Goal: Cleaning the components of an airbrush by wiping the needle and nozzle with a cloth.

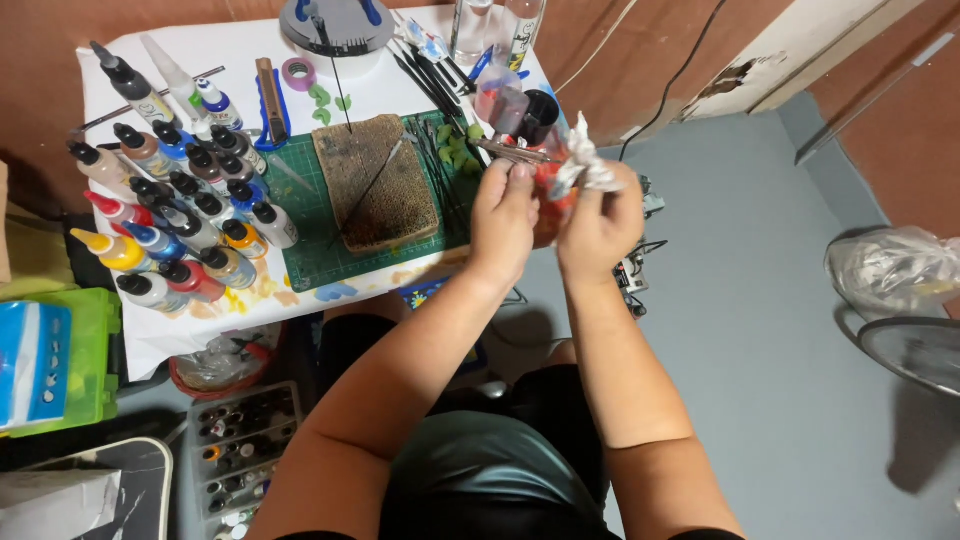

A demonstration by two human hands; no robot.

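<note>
My left hand (503, 222) grips a thin metal tool (512, 152) whose shaft points left over the table's right edge. My right hand (597, 226) pinches a crumpled white tissue (582, 165) against that tool's end. Between the two hands a red-orange object (551, 192) shows, mostly hidden by my fingers. Both hands are raised above my lap, just right of the green cutting mat (318, 252). On the mat lies a brown textured slab (378, 186) with a thin dark stick resting across it.
Several paint bottles (175, 215) crowd the table's left half. Brushes (428, 70), a tape roll (298, 72) and cups (512, 105) stand at the back. A green box (92, 350) and a tray of small pots (240, 440) sit lower left; a plastic bag (890, 270) lies at the right.
</note>
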